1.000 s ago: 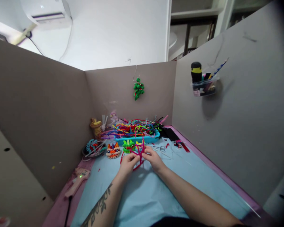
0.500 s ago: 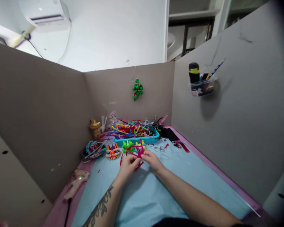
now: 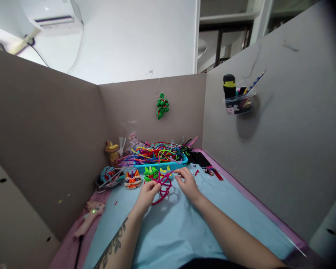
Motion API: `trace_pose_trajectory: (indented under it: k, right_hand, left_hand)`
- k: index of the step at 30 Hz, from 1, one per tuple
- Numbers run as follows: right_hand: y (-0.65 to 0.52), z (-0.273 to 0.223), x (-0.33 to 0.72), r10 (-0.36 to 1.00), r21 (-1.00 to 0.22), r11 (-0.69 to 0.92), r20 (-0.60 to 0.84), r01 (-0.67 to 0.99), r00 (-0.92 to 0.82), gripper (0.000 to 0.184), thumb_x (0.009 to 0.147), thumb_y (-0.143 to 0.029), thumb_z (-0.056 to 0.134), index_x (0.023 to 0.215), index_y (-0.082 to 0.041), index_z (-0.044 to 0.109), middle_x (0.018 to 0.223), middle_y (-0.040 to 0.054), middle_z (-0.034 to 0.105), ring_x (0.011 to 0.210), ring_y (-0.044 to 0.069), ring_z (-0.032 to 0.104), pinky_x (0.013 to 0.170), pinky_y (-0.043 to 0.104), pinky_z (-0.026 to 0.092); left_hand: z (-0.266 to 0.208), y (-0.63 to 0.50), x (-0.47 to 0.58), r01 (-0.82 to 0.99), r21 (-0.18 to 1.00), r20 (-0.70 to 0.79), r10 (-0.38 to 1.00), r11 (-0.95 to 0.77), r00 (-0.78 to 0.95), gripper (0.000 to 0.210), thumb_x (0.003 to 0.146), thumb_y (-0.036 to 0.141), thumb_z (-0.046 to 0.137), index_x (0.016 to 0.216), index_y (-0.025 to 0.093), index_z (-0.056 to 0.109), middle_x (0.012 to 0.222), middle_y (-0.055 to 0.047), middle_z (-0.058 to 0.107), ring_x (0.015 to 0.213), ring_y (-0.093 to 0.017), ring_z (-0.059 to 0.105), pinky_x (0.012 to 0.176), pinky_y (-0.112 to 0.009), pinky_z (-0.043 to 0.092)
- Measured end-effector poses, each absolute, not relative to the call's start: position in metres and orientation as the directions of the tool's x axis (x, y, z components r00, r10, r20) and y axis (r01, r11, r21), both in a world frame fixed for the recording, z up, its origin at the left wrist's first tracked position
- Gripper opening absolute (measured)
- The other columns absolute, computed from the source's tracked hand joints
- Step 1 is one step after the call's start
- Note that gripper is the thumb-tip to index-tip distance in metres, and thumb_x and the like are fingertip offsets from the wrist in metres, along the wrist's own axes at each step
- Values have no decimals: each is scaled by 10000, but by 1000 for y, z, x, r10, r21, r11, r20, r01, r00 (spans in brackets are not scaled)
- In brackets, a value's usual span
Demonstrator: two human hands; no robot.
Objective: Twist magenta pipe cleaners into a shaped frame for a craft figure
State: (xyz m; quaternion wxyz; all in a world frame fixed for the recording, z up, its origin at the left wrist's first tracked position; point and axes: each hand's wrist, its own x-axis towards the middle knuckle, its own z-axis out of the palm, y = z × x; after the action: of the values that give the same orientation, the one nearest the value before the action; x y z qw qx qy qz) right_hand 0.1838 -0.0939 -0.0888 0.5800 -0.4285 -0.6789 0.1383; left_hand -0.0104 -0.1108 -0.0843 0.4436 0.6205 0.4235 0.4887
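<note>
Magenta wire frame [image 3: 164, 183] held above table [image 3: 168, 239], approx. mid-width, short of far edge — pinched in L hand [image 3: 148, 193]. R hand [image 3: 188, 184] has drawn off right since prev. view, leaving L the main support; R grip on strand end unclear. Blue tray [image 3: 175, 164] behind, nr. far edge.

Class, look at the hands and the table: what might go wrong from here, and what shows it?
1. The left hand holds the thin pink frame at one side, so a tug from the right hand, near its other side, might bend it.
2. The green figure sits close behind the frame and might get knocked.
3. The glue gun shows a lit green light, so it may be hot to touch.
</note>
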Motion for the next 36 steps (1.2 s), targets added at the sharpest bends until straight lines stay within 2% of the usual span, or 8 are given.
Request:
trace_pose_trajectory:
  k: [2, 5, 13, 16, 20, 25, 31, 36]
  right_hand:
    - [-93, -89, 188, 718, -621, 624, 695, 473, -35, 213, 785, -186, 502, 956, -231, 621, 901, 51, 542, 856, 199, 527, 780, 335, 422]
    - [-92, -90, 188, 707, -560, 640, 698, 527, -117, 190, 805, -193, 502, 933, -233, 637, 863, 50, 547, 858, 203, 528, 787, 339, 421]
    - [-91, -95, 182, 711, -503, 647, 669, 573, -216, 141, 803, -145, 474, 793, -209, 599, 806, 43, 535, 807, 193, 504, 751, 324, 402]
    - [-93, -93, 181, 721, -543, 656, 657, 523, -222, 149, 797, -133, 443, 787, -207, 571, 787, 37, 521, 766, 183, 497, 709, 304, 398]
    - [-96, -90, 177, 750, -645, 628, 651, 436, -117, 137, 806, -179, 427, 749, -202, 549, 739, 27, 522, 712, 173, 494, 664, 288, 387]
    - [-98, -91, 168, 848, -810, 517, 529, 277, -34, 99, 770, -247, 473, 711, -199, 537, 637, -9, 512, 601, 149, 459, 579, 262, 363]
    - [-94, -95, 166, 918, -913, 389, 374, 124, -132, 94, 653, -255, 587, 618, -183, 537, 634, -23, 505, 619, 136, 452, 591, 246, 344]
    - [-97, -97, 167, 930, -981, 148, 183, -128, -319, 65, 618, -203, 576, 673, -169, 583, 650, -17, 571, 637, 135, 498, 639, 251, 365]
  left_hand:
    - [-84, -112, -10, 61, 971, 215, 957, -231, 193, 344, 709, 460, 595, 590, 151, 500, 518, 46, 434, 515, -91, 372, 517, -213, 275]
    - [-83, -114, -10, 31, 976, 203, 952, -216, 229, 333, 715, 439, 598, 583, 147, 506, 521, 46, 445, 519, -89, 380, 529, -213, 284]
    - [-82, -114, -11, 22, 979, 193, 950, -205, 247, 316, 731, 423, 581, 595, 145, 515, 535, 42, 448, 525, -92, 373, 541, -219, 288]
    - [-82, -113, -12, 42, 978, 189, 953, -205, 235, 328, 722, 437, 584, 587, 149, 502, 527, 46, 430, 519, -92, 360, 535, -218, 278]
    - [-84, -113, -11, 84, 972, 196, 952, -221, 234, 337, 703, 441, 604, 576, 151, 488, 521, 50, 406, 514, -88, 340, 522, -214, 257]
    - [-86, -113, -11, 87, 971, 198, 950, -224, 241, 333, 702, 445, 600, 586, 150, 499, 531, 48, 421, 514, -88, 349, 519, -211, 258]
    - [-83, -112, -13, 51, 962, 258, 951, -270, 168, 323, 711, 436, 598, 600, 158, 476, 532, 59, 390, 520, -87, 331, 525, -212, 267]
    - [-83, -111, -13, 95, 940, 321, 944, -328, 84, 328, 717, 452, 585, 599, 163, 481, 536, 51, 391, 526, -94, 345, 520, -214, 276]
